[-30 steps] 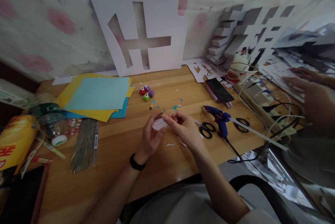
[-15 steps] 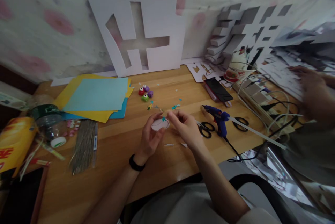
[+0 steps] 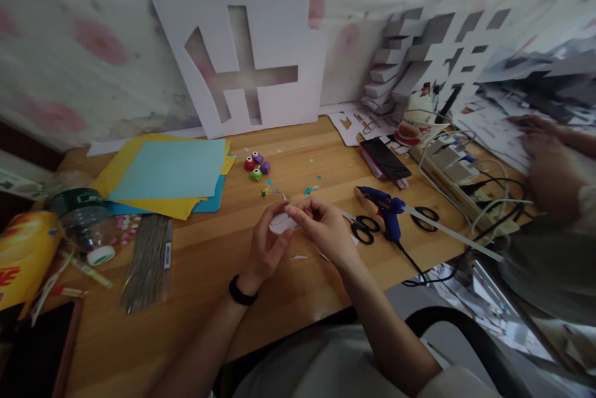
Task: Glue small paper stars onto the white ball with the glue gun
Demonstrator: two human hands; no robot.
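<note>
A small white paper piece with a drawn line is held by my left hand, between thumb and fingers. My right hand meets it at the upper right edge with thumb and index finger pinched; what lies between those fingertips is hidden. Just beyond the hands, small star shapes are scattered on the wooden table. Red, green and purple punches stand behind them. To the right of my right hand lie black-handled scissors and a blue glue gun with a long glue stick.
Coloured paper sheets, a bundle of wires and a bottle lie left. A cut-out white board leans at the back. Right are a phone, a power strip and another person's hand.
My right hand has shifted slightly left over the paper piece. The teal star seen at its edge before is now out of sight. The view has moved a little.
</note>
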